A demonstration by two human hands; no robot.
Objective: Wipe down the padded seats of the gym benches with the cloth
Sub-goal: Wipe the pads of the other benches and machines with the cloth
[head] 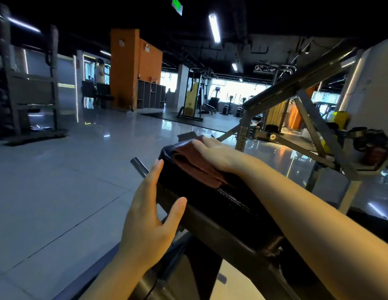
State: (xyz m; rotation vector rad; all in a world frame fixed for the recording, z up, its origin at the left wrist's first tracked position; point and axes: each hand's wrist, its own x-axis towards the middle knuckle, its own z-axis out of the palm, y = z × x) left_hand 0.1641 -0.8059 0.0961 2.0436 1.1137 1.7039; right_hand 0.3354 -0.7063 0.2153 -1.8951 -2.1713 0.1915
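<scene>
one padded seat (221,198), one cloth (195,167), two hands (149,215), one distant person (99,71)

Both forearms bare, no sleeves; left hand (145,215) & right hand (212,152) w/o gloves.

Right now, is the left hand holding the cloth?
No. The right hand presses the cloth on the seat; the left hand rests open against its side.

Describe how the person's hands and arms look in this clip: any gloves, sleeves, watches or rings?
Both are bare. The left hand and the right hand wear no gloves, and no ring shows on the fingers in view. Both forearms are uncovered up to the picture's edge, with no sleeve, watch or wristband visible.
</scene>
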